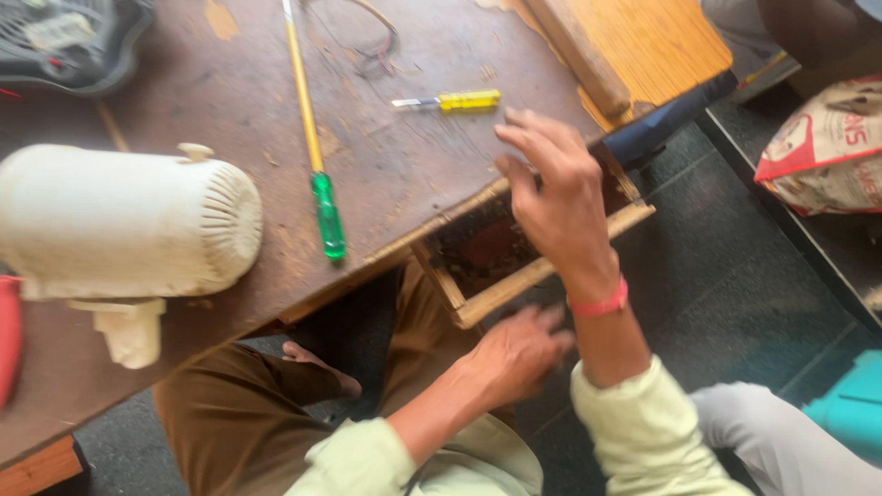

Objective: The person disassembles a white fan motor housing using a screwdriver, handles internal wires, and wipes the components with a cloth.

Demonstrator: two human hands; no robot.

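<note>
Worn wooden bench [395, 156] carries white motor housing [124, 220], 2 screwdrivers. Right hand [556, 197] open, fingers spread over pulled-out wooden drawer [514, 266]; left hand [510, 354] blurred below drawer, grip unclear.

A worn brown wooden table [404, 156] carries a cream fan motor housing [124, 220] at nine o'clock, a long green-handled screwdriver [312, 129] centrally, a small yellow-handled screwdriver [455, 100] and thin wires [372, 41] toward twelve.
</note>
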